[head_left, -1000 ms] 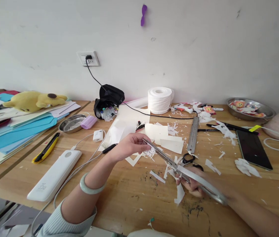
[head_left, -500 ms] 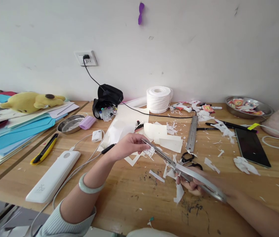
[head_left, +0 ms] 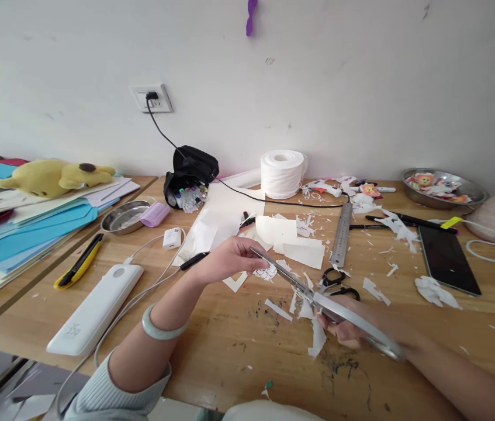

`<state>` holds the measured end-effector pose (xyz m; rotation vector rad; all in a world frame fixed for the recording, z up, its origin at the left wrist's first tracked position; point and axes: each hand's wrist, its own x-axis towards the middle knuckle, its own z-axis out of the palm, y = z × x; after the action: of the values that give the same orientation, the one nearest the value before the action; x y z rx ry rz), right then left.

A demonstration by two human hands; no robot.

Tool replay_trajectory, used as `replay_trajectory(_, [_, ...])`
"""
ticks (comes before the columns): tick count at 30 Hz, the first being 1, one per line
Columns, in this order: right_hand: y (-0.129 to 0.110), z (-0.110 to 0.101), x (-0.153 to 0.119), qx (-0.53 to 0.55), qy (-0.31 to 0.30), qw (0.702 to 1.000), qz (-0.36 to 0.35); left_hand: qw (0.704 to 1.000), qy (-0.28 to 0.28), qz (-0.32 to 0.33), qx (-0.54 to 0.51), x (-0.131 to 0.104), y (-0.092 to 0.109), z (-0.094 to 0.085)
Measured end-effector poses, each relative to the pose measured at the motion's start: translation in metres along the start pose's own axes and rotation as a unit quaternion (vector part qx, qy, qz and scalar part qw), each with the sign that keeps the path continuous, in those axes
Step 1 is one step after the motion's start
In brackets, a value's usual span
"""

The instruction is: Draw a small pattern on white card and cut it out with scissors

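My left hand (head_left: 239, 260) is closed in a pinch on a small white paper cutout (head_left: 267, 272) with black line drawing on it. Wrapped round the grey handles of large metal scissors (head_left: 293, 279) is my right hand (head_left: 346, 323). The scissor blades reach up and left to the paper, with their tips near my left fingertips. Part of the cutout is hidden behind the blades and fingers. Black-handled scissors (head_left: 337, 280) lie on the table just beyond my right hand. Paper scraps (head_left: 317, 338) lie beneath the large scissors.
A steel ruler (head_left: 342, 237), a tissue roll (head_left: 281, 175) and a black pen pouch (head_left: 194, 169) stand or lie farther back. On the left are a white power bank (head_left: 96, 310) and a yellow box cutter (head_left: 79, 262). A dark-screened tablet (head_left: 446, 257) lies on the right.
The drawn paper shows a little more clearly between my left fingers and the blades. Both hands stay nearly in place; the view has tilted slightly downward.
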<state>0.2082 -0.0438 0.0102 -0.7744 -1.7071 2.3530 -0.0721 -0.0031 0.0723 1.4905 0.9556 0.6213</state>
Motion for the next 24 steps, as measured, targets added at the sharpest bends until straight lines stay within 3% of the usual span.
replay_trajectory(13, [0.009,-0.005,0.002,-0.010,0.037,0.999,0.031,1.000,0.008,-0.004,0.001,-0.002,0.004,0.001])
replay_trajectory(20, [-0.015,0.007,-0.001,0.013,0.032,0.998,0.044,1.000,0.002,-0.007,0.000,-0.001,0.003,0.001])
replay_trajectory(24, [-0.013,0.006,-0.002,0.024,0.036,0.997,0.063,1.000,-0.007,0.003,-0.014,0.000,0.000,0.004])
